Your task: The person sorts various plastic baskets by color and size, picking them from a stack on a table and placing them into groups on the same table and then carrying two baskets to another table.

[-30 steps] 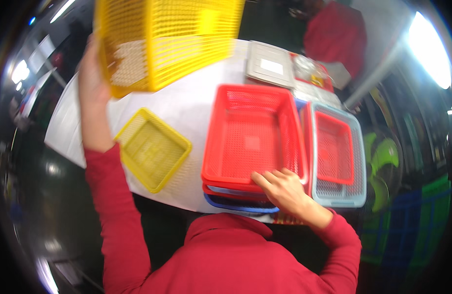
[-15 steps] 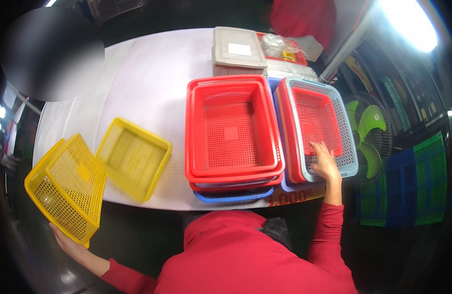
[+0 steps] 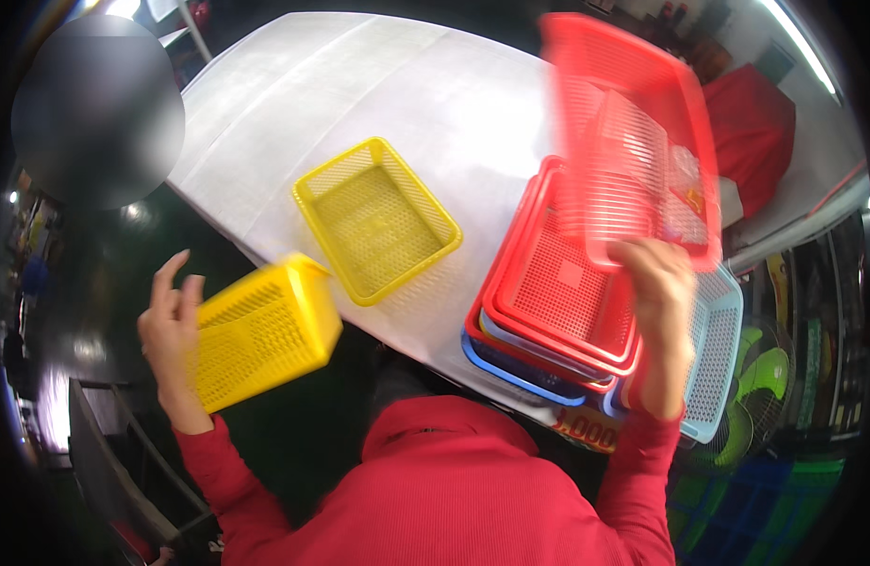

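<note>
A red perforated basket, blurred by motion, is raised and tilted above the stacks at the right, and my right hand is closed on its near rim. At the left, a yellow perforated basket hangs tilted in the air just off the table's near edge. Beside its near end is my left hand, fingers stretched apart; whether the palm touches the basket is hidden. Another yellow basket sits upright on the table. Under the raised basket stands a stack of red baskets with blue rims below.
The table has a white cover. A light blue basket sits at its right edge. Close behind is a fan with green blades. A dark metal frame stands at the lower left, and red cloth shows at the far right.
My right hand has lifted a red basket out of the light blue one. My left hand's fingers have spread beside the yellow basket, which has turned. The whole view has swung left.
</note>
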The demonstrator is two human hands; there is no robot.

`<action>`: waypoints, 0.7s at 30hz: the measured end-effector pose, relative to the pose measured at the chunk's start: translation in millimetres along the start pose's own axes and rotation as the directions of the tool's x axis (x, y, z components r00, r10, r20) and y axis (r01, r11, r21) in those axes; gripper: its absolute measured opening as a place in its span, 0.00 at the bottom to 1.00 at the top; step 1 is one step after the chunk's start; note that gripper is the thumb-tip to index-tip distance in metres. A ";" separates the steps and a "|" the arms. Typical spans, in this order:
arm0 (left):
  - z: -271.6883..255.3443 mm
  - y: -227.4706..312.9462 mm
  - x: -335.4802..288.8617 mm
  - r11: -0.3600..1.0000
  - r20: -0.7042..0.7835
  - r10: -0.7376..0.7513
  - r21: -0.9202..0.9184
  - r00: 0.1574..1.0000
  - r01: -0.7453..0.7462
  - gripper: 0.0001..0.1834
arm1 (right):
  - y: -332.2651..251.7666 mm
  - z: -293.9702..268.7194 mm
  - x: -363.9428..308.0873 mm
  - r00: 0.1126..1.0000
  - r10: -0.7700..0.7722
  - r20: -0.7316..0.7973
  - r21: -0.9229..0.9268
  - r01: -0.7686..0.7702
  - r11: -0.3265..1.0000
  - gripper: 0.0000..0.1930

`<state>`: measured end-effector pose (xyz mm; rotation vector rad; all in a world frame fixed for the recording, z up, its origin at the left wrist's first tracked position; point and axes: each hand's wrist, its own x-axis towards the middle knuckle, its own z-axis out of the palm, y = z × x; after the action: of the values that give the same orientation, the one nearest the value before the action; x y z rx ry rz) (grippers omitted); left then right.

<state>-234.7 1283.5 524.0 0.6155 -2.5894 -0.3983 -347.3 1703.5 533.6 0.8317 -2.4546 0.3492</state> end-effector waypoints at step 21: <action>-5.9 -176.1 -146.3 0.981 0.387 -0.164 0.162 0.907 0.108 0.10 | -245.5 227.7 41.0 0.757 -0.441 0.483 0.463 0.207 0.862 0.39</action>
<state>-52.4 1201.8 412.1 0.8431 -2.9932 -0.4302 -311.2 1402.9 385.0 1.7479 -2.7318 0.5135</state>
